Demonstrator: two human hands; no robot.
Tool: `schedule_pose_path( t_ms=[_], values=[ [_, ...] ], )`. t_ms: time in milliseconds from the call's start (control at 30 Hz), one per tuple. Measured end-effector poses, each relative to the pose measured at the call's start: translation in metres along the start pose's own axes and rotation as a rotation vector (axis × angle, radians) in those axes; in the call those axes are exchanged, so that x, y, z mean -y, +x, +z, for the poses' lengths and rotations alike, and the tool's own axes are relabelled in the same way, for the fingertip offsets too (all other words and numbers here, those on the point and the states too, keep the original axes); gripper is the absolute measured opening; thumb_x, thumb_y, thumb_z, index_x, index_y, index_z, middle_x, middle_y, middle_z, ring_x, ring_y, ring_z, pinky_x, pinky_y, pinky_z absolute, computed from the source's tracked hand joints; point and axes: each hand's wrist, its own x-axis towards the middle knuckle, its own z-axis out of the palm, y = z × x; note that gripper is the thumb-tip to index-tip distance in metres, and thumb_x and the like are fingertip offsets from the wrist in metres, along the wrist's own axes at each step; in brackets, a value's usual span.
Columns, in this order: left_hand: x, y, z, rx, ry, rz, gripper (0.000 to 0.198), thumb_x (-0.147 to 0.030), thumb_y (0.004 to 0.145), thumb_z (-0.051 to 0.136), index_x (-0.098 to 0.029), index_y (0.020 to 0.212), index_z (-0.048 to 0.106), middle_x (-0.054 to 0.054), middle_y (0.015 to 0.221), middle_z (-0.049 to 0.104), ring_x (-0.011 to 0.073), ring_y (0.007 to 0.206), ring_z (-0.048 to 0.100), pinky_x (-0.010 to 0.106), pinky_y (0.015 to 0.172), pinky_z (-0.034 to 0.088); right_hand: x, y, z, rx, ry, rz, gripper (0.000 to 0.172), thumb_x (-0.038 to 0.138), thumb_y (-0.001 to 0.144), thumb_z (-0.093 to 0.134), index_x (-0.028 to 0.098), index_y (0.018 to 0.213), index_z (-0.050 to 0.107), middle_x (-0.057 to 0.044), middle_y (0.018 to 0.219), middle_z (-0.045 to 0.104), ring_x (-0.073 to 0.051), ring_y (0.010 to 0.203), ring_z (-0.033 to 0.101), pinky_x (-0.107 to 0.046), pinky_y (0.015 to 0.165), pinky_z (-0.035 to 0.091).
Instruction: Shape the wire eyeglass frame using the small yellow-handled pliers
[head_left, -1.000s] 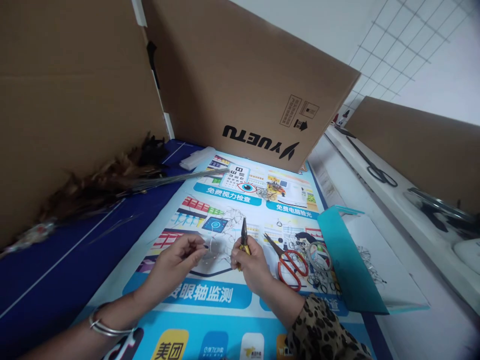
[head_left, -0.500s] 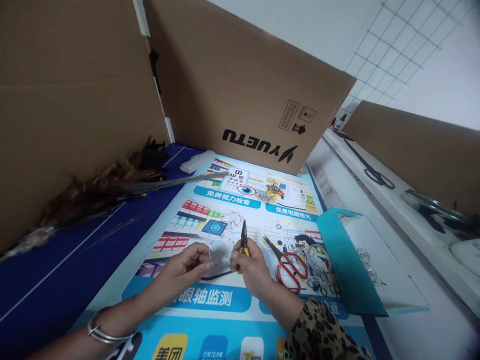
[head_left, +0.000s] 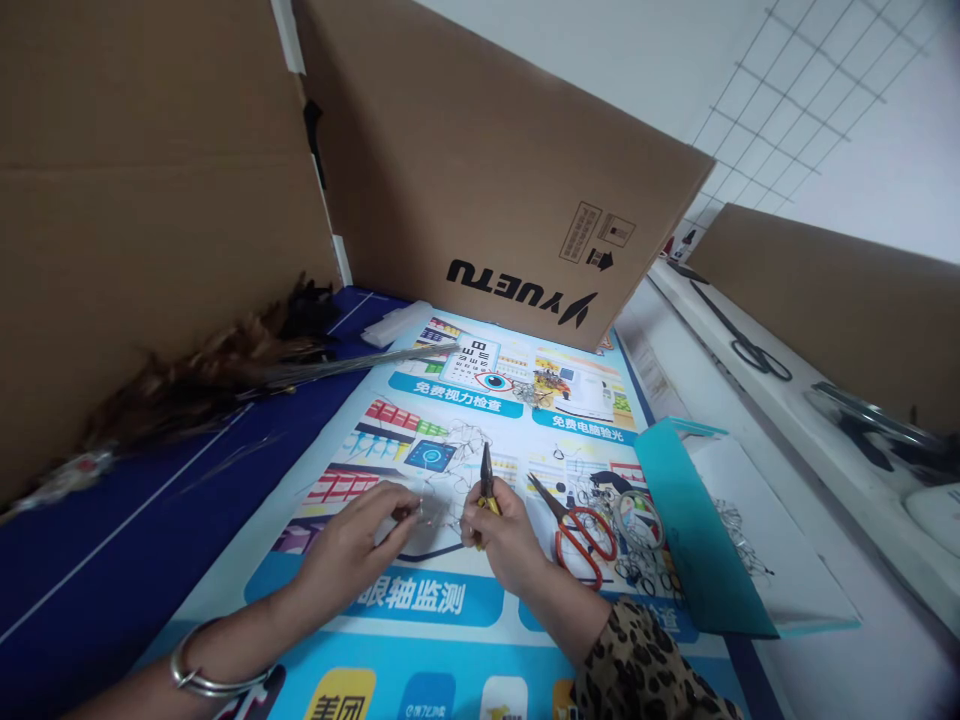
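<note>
My right hand (head_left: 504,530) is closed around yellow-handled pliers (head_left: 487,480), whose dark jaws point away from me. Left of it, my left hand (head_left: 369,530) has its thumb and fingers bent together near a thin wire (head_left: 429,508); what the fingertips hold is too small to make out. A loose tangle of fine wire (head_left: 469,440) lies just beyond both hands. Orange-handled scissors (head_left: 583,540) rest right of my right hand, beside a heap of wire loops and rings (head_left: 645,550).
At the right is an open teal box (head_left: 690,530) with wire pieces on white paper. Brown feathery material (head_left: 195,380) and long thin rods lie at the left. A cardboard panel (head_left: 495,180) stands behind. Black scissors (head_left: 757,357) lie on the white ledge.
My left hand has moved slightly left, away from my right hand, and its fingers are more curled. My right hand still grips the pliers in nearly the same place.
</note>
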Motion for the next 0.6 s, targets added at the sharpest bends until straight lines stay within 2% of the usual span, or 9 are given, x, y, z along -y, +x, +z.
schedule_pose_path(
  t_ms=[167, 300, 433, 500, 600],
  values=[
    [-0.004, 0.0002, -0.0002, 0.059, 0.116, -0.112, 0.018, -0.031, 0.084, 0.06, -0.022, 0.096, 0.05, 0.002, 0.086, 0.061, 0.0217, 0.078, 0.062, 0.031, 0.07, 0.05, 0.001, -0.0005, -0.0001, 0.009, -0.011, 0.011, 0.02, 0.025, 0.073, 0.068, 0.02, 0.086, 0.053, 0.007, 0.059, 0.053, -0.01, 0.05, 0.047, -0.024, 0.051, 0.033],
    [-0.0038, 0.0003, -0.0002, 0.048, 0.171, -0.031, 0.021, -0.024, 0.085, 0.054, -0.022, 0.106, 0.051, 0.008, 0.103, 0.061, 0.0264, 0.097, 0.062, 0.034, 0.078, 0.051, 0.0004, -0.0006, 0.0001, 0.022, -0.027, 0.027, 0.021, 0.024, 0.072, 0.069, 0.021, 0.085, 0.053, 0.007, 0.058, 0.053, -0.01, 0.049, 0.046, -0.023, 0.05, 0.034],
    [-0.001, -0.0003, -0.0002, 0.042, 0.192, 0.043, 0.03, -0.02, 0.086, 0.053, -0.023, 0.116, 0.052, 0.012, 0.126, 0.056, 0.0298, 0.121, 0.052, 0.04, 0.096, 0.047, 0.0004, -0.0004, 0.0005, 0.039, -0.033, 0.034, 0.022, 0.025, 0.07, 0.07, 0.021, 0.084, 0.053, 0.008, 0.058, 0.052, -0.009, 0.049, 0.044, -0.023, 0.049, 0.035],
    [-0.0004, 0.0003, -0.0014, 0.043, 0.196, 0.07, 0.029, -0.018, 0.086, 0.054, -0.023, 0.114, 0.054, 0.012, 0.127, 0.056, 0.0297, 0.121, 0.052, 0.041, 0.099, 0.045, 0.0006, -0.0003, 0.0005, 0.048, -0.035, 0.037, 0.023, 0.025, 0.07, 0.071, 0.021, 0.084, 0.053, 0.008, 0.058, 0.052, -0.009, 0.048, 0.044, -0.023, 0.049, 0.035],
    [0.0, 0.002, -0.0038, 0.031, 0.178, 0.116, 0.025, -0.016, 0.085, 0.055, -0.022, 0.109, 0.059, 0.011, 0.116, 0.062, 0.0288, 0.114, 0.056, 0.04, 0.096, 0.046, 0.0006, 0.0, 0.0001, 0.052, -0.036, 0.038, 0.023, 0.026, 0.071, 0.071, 0.021, 0.084, 0.053, 0.008, 0.059, 0.051, -0.009, 0.049, 0.044, -0.023, 0.05, 0.036]
  ],
)
